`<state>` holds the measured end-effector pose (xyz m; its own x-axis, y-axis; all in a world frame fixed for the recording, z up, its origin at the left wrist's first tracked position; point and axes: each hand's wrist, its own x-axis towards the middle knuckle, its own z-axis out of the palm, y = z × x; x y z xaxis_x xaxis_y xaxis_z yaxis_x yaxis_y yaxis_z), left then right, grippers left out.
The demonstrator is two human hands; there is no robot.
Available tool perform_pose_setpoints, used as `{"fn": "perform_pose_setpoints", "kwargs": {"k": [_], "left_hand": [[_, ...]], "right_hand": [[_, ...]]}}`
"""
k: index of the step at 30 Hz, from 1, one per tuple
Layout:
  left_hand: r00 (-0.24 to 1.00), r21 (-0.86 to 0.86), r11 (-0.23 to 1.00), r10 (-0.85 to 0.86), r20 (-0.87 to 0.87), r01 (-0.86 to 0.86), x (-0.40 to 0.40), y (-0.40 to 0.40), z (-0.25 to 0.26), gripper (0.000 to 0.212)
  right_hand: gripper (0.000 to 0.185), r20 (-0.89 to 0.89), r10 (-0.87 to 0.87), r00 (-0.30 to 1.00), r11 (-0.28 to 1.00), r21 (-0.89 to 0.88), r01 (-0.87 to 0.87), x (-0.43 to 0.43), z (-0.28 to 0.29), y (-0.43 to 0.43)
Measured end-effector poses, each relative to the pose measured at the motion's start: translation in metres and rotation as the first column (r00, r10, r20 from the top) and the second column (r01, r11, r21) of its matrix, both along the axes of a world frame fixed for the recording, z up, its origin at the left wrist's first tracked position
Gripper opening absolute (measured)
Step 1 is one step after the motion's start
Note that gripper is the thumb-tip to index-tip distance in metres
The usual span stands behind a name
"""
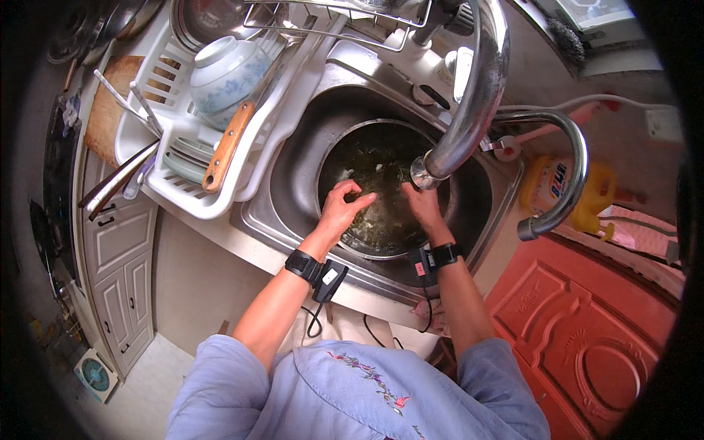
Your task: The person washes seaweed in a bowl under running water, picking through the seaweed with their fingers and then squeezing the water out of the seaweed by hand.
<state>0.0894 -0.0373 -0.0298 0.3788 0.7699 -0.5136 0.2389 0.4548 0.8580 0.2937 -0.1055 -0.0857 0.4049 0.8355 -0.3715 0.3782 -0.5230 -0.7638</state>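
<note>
A round metal basin (pixel 385 256) stands in the stainless steel sink (pixel 294 159), holding murky water with small greenish and pale bits in it. Over the basin's left part is my left hand (pixel 341 206), its thumb and fingers curved with a gap between them; nothing shows in its grasp. My right hand (pixel 422 206) is at the basin's right side, just below the spout of the large chrome faucet (pixel 426 173). Its fingertips are partly hidden by the spout and the dark water, so whether they hold anything is unclear. A black band with a small device sits on each wrist.
Left of the sink, a white plastic dish rack (pixel 212 206) holds bowls (pixel 231 77), plates (pixel 187 159), chopsticks (pixel 118 181) and a wooden-handled utensil (pixel 228 146). A second curved chrome faucet (pixel 577 148) and a yellow jug (pixel 542 181) are at the right. A wire rack (pixel 335 19) hangs over the sink's back.
</note>
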Motion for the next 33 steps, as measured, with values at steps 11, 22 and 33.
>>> {"fn": "perform_pose_setpoints", "kwargs": {"k": [11,22,33], "left_hand": [[0.946,-0.303,0.948,0.187,0.267,-0.102,0.002,0.002,-0.003,0.016],[0.928,-0.465,0.886,0.181,0.326,-0.009,-0.005,0.003,0.013,0.036],[0.993,0.079,0.997,0.030,-0.117,-0.021,-0.003,0.001,-0.013,0.046]], "right_hand": [[0.056,0.387,0.705,0.595,0.704,-0.480,-0.523,-0.035,0.018,-0.001],[0.024,-0.136,0.145,0.980,0.983,0.131,-0.127,-0.035,0.067,0.011],[0.021,-0.260,-0.095,0.961,0.985,0.114,0.128,-0.028,0.043,0.010]]}}
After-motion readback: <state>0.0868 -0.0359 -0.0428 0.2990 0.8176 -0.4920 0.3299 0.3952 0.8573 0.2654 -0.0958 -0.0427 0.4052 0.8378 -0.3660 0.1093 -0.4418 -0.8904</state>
